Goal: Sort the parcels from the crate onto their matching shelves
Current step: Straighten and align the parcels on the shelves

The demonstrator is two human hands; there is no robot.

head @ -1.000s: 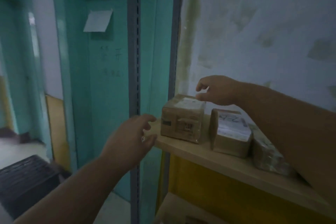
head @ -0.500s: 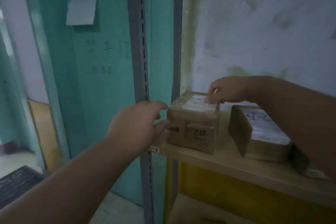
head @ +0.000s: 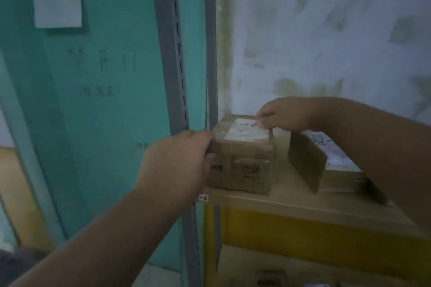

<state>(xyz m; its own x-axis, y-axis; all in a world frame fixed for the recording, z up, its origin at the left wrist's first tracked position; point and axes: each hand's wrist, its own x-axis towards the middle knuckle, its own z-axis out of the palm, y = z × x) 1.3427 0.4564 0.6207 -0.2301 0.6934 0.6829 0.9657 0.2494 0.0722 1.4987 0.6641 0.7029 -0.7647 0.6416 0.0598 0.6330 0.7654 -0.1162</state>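
Both hands are on the small brown cardboard parcel with a white label (head: 241, 158), which sits on the pale wooden shelf board (head: 291, 200) at its left end, close beside the grey slotted metal upright (head: 172, 77). The left hand (head: 177, 163) wraps the parcel's near-left corner, its fingers (head: 200, 135) curled over the top edge and the thumb against the front face, so it is grasping the box. The right hand (head: 286, 115) reaches in from the far right and its fingers pinch at the far edge of the label, where "1-6" is written. A small white tag on the shelf edge (head: 202, 198) just below the left hand also seems to end in "-6", so the parcel looks correctly placed.

The relation that counts: the parcel lies straight ahead of the left fingers and below the right ones, its faces roughly square to the shelf front. A second brown cardboard parcel with a white label (head: 321, 161) stands apart on the right, with a clear gap between. I judge any remaining move to be a small squaring nudge, then release.
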